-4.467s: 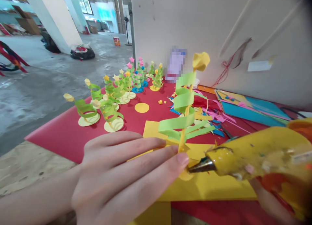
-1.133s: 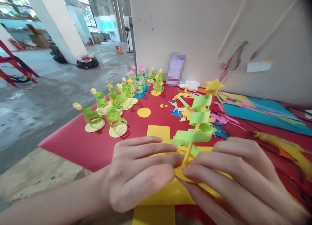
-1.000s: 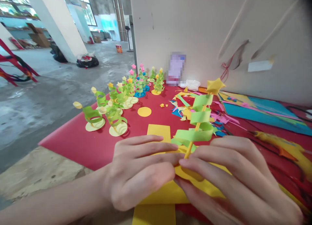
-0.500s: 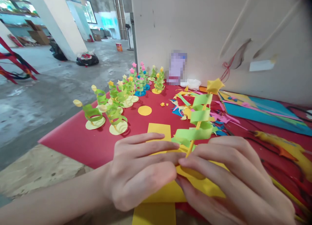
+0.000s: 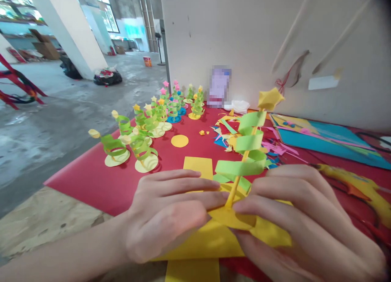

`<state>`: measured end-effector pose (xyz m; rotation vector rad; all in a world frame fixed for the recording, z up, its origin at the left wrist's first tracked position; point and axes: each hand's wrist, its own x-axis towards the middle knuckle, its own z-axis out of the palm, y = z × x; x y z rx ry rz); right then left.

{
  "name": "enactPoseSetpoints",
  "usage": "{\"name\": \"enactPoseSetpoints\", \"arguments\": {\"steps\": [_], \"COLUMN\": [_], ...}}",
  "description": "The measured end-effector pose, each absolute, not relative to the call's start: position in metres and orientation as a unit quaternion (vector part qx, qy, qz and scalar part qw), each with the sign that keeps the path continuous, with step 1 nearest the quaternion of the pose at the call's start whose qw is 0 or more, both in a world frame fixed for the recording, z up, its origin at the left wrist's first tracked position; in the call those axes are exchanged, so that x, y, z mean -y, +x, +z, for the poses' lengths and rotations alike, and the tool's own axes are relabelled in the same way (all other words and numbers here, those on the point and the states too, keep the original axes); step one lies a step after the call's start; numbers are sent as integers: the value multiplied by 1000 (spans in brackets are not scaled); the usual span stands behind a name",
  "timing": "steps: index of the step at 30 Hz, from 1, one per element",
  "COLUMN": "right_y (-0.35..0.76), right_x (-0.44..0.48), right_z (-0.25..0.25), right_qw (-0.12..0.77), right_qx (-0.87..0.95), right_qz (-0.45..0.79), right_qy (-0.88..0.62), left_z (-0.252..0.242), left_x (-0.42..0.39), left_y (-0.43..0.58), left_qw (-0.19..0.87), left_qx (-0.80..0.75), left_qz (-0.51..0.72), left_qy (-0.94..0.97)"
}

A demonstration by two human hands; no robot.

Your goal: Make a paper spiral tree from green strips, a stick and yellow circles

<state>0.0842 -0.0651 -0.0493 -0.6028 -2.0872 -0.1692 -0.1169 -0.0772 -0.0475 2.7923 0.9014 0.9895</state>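
Observation:
A paper spiral tree (image 5: 241, 168) stands upright before me, tilted slightly right. It has a yellow stem, a curling light-green strip, a yellow star (image 5: 271, 98) on top and a round yellow base (image 5: 230, 221). At the base's left side my left hand (image 5: 171, 212) is closed, fingertips pressing its edge near the stem's foot. My right hand (image 5: 302, 208) pinches the opposite edge, forefinger above and thumb below. Beneath both hands lies yellow paper (image 5: 201, 241); another yellow strip (image 5: 198, 164) shows beyond the left fingers.
Several finished spiral trees (image 5: 146, 161) stand at the left on the red sheet (image 5: 100, 184). A loose yellow disc (image 5: 179, 141) lies mid-sheet. Paper scraps (image 5: 226, 137) spread behind the tree. A yellow glue gun (image 5: 354, 182) and a blue board (image 5: 324, 139) are at the right.
My hands have spread slightly apart around the base, so more of the disc and the stem's foot shows. The star and spiral sit a little higher in view.

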Motion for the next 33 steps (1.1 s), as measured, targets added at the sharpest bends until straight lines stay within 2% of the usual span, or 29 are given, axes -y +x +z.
{"name": "enactPoseSetpoints", "arguments": {"steps": [9, 17, 25, 33], "right_y": [92, 94, 93, 91], "right_x": [63, 64, 56, 54], "right_z": [-39, -39, -36, -41], "right_qw": [418, 430, 423, 445], "right_qx": [872, 857, 862, 852], "right_qz": [-62, -78, -28, -2], "right_qy": [-248, -272, -277, -276], "left_z": [-50, -48, -59, -72], "left_x": [73, 72, 78, 77], "left_y": [-106, -108, -106, -108], "left_qw": [32, 68, 89, 160], "left_qx": [-255, -275, -335, -306], "left_qz": [459, 467, 515, 581], "left_qy": [851, 838, 784, 737]}}
